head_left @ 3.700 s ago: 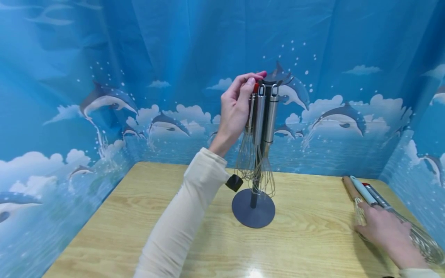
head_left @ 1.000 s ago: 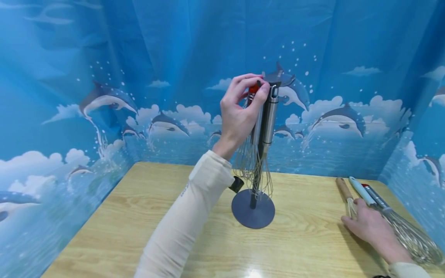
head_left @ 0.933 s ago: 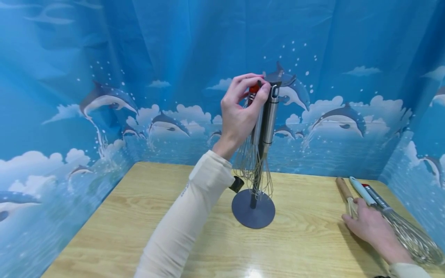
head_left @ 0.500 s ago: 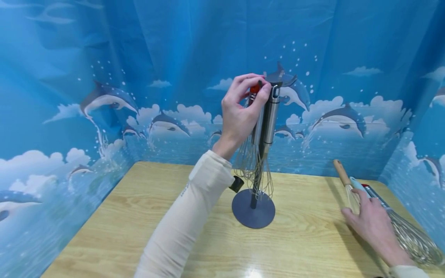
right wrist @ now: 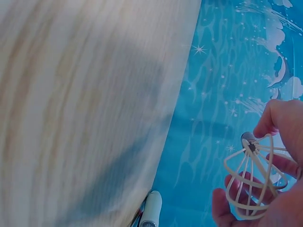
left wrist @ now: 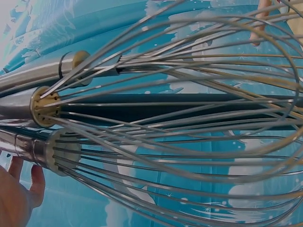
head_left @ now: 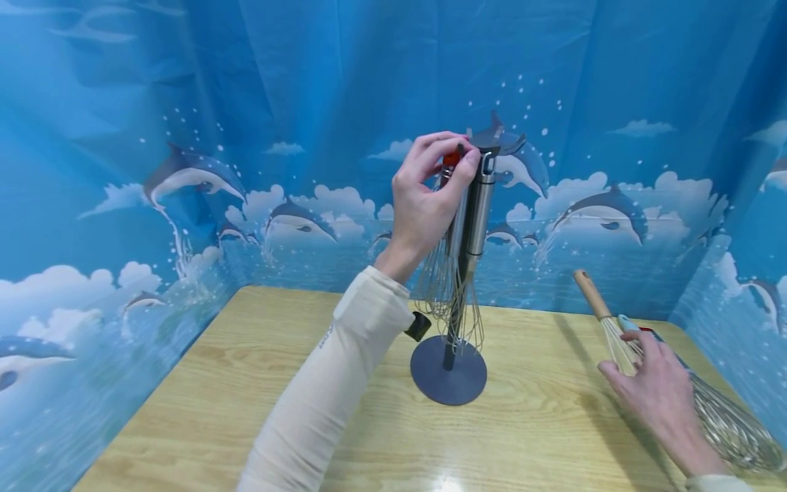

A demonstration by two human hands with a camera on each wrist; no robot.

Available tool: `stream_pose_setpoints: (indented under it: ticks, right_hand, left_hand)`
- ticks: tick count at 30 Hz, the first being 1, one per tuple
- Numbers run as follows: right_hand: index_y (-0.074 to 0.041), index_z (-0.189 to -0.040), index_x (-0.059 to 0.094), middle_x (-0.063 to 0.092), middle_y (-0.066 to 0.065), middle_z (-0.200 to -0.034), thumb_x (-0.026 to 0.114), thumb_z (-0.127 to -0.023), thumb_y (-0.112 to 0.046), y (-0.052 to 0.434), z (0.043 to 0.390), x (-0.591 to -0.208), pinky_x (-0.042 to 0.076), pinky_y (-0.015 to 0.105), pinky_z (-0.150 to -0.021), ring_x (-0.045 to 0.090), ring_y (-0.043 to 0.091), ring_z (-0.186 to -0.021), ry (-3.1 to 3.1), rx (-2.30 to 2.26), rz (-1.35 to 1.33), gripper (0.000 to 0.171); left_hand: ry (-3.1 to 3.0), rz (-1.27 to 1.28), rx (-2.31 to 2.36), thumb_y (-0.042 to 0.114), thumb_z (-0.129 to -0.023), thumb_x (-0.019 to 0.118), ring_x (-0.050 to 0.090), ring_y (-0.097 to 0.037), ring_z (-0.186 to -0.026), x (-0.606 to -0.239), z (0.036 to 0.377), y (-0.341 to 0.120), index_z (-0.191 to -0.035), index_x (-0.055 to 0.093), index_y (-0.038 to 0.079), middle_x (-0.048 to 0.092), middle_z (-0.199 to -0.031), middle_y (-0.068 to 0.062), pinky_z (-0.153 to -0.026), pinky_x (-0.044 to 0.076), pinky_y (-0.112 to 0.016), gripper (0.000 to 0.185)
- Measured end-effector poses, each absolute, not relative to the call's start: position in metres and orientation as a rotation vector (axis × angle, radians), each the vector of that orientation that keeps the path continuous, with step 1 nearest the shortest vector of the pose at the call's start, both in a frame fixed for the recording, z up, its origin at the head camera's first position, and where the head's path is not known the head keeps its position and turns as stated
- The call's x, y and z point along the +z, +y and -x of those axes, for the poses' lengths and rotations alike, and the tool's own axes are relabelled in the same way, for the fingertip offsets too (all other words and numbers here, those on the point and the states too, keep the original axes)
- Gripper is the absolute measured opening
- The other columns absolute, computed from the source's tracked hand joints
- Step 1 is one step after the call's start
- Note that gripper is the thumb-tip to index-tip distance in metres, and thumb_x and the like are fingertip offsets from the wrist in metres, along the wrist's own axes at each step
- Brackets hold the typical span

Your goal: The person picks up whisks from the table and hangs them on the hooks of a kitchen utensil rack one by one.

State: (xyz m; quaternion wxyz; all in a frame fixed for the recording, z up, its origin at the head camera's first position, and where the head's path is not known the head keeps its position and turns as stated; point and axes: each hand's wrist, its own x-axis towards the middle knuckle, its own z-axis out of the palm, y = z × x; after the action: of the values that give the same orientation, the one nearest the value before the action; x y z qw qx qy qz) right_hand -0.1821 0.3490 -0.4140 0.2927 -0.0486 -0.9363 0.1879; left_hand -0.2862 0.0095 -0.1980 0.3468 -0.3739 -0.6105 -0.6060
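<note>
Lifted since the head view of a second ago, handle end first: small whisk with a tan wooden handle and cream-coloured wires, now slanting up toward eleven o'clock out of the right-hand grip. Clear, at the handle end, of the pale wood-grained tabletop; impossible to tell about the lower wire end, hidden by the palm. Held by the wire cage, with thumb and fingers curled round it in the right wrist view, leaving the handle free.

Pinching, with the left-hand grip, at the crown of an upright dark-grey stand with a flat round base, reached from about eight o'clock; exact contact hidden by the fingers. Hanging there, wires down: three steel-handled whisks, one with a bright red top. Lying at about three o'clock from the stand, near the tabletop's right edge: pale-blue-handled utensil and large silver wire whisk.

Seems, judging by the raised handle, to be at the pick-up step, past the grasp and before any carry. Would next call for raising the wires clear of the neighbours without snagging, then, if bound for the stand, swinging toward ten o'clock, handle up, while steadying the crown.
</note>
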Motion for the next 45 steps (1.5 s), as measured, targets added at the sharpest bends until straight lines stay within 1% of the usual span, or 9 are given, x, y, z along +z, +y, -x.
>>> stream_pose_setpoints:
  ticks: [8, 12, 13, 16, 18, 20, 27, 36, 45]
  right_hand:
    - [-0.001, -0.121, 0.062, 0.065, 0.033, -0.099, 0.074, -0.076, -0.017, 0.34, 0.18, -0.41, 0.043, 0.05, -0.06, 0.067, 0.043, -0.074, -2.421, 0.545, 0.109, 0.049]
    - [-0.001, -0.121, 0.065, 0.067, 0.031, -0.104, 0.073, -0.074, -0.014, 0.334, 0.18, -0.407, 0.043, 0.037, -0.058, 0.066, 0.041, -0.073, -2.338, 0.552, 0.069, 0.049]
    - [-0.001, -0.12, 0.065, 0.068, 0.03, -0.105, 0.074, -0.073, -0.014, 0.333, 0.18, -0.405, 0.041, 0.031, -0.058, 0.066, 0.037, -0.072, -2.316, 0.553, 0.062, 0.049]
    - [-0.001, -0.119, 0.068, 0.069, 0.028, -0.108, 0.074, -0.072, -0.012, 0.329, 0.18, -0.401, 0.035, 0.017, -0.058, 0.06, 0.006, -0.07, -2.254, 0.573, 0.042, 0.049]
    - [-0.002, -0.118, 0.069, 0.069, 0.026, -0.105, 0.074, -0.071, -0.012, 0.326, 0.181, -0.397, 0.032, 0.012, -0.058, 0.048, -0.012, -0.074, -2.218, 0.585, 0.033, 0.049]
    - [-0.002, -0.118, 0.069, 0.069, 0.025, -0.101, 0.074, -0.07, -0.011, 0.322, 0.181, -0.394, 0.032, 0.01, -0.057, 0.035, -0.023, -0.079, -2.184, 0.599, 0.024, 0.049]
    - [-0.003, -0.118, 0.071, 0.068, 0.021, -0.092, 0.073, -0.07, -0.008, 0.315, 0.181, -0.384, 0.033, 0.006, -0.056, 0.035, -0.025, -0.077, -2.092, 0.62, -0.021, 0.049]
    - [0.0, -0.123, 0.068, 0.067, 0.024, -0.095, 0.07, -0.076, -0.005, 0.304, 0.177, -0.369, 0.038, -0.002, -0.056, 0.04, -0.029, -0.078, -2.034, 0.66, -0.092, 0.047]
    - [0.002, -0.123, 0.069, 0.068, 0.027, -0.103, 0.069, -0.077, -0.004, 0.293, 0.174, -0.355, 0.037, -0.006, -0.067, 0.047, -0.03, -0.083, -1.946, 0.713, -0.157, 0.047]
  left_hand:
    - [-1.588, 0.966, -1.578, 0.014, -0.098, 0.066, 0.059, -0.016, -0.113, -0.198, 0.288, 0.01, -0.111, 0.073, -0.001, 0.061, -0.127, -0.013, -0.093, 0.056, -0.026, 0.021]
    - [-1.572, 0.968, -1.566, 0.014, -0.098, 0.066, 0.059, -0.013, -0.112, -0.199, 0.289, 0.011, -0.11, 0.073, -0.001, 0.062, -0.126, -0.013, -0.094, 0.056, -0.026, 0.02]
    - [-1.566, 0.97, -1.563, 0.013, -0.098, 0.066, 0.059, -0.013, -0.112, -0.199, 0.289, 0.011, -0.11, 0.073, -0.002, 0.062, -0.126, -0.013, -0.093, 0.057, -0.026, 0.02]
    - [-1.558, 0.976, -1.563, 0.013, -0.098, 0.066, 0.059, -0.011, -0.11, -0.199, 0.289, 0.011, -0.11, 0.073, -0.002, 0.062, -0.125, -0.014, -0.093, 0.057, -0.026, 0.021]
    - [-1.554, 0.978, -1.565, 0.013, -0.098, 0.066, 0.059, -0.012, -0.11, -0.199, 0.289, 0.011, -0.11, 0.073, -0.002, 0.062, -0.125, -0.014, -0.093, 0.057, -0.026, 0.021]
    - [-1.555, 0.977, -1.566, 0.013, -0.098, 0.065, 0.059, -0.013, -0.111, -0.198, 0.289, 0.011, -0.11, 0.073, -0.003, 0.062, -0.125, -0.014, -0.093, 0.057, -0.027, 0.021]
    - [-1.586, 0.965, -1.576, 0.013, -0.099, 0.065, 0.059, -0.015, -0.114, -0.197, 0.288, 0.009, -0.111, 0.073, -0.001, 0.062, -0.127, -0.013, -0.096, 0.056, -0.026, 0.021]
    - [-1.607, 0.957, -1.592, 0.014, -0.099, 0.066, 0.059, -0.017, -0.115, -0.196, 0.286, 0.009, -0.112, 0.073, -0.001, 0.061, -0.128, -0.013, -0.097, 0.055, -0.025, 0.021]
    - [-1.595, 0.961, -1.588, 0.013, -0.099, 0.065, 0.06, -0.017, -0.113, -0.197, 0.287, 0.009, -0.111, 0.073, -0.001, 0.061, -0.126, -0.013, -0.096, 0.056, -0.025, 0.02]
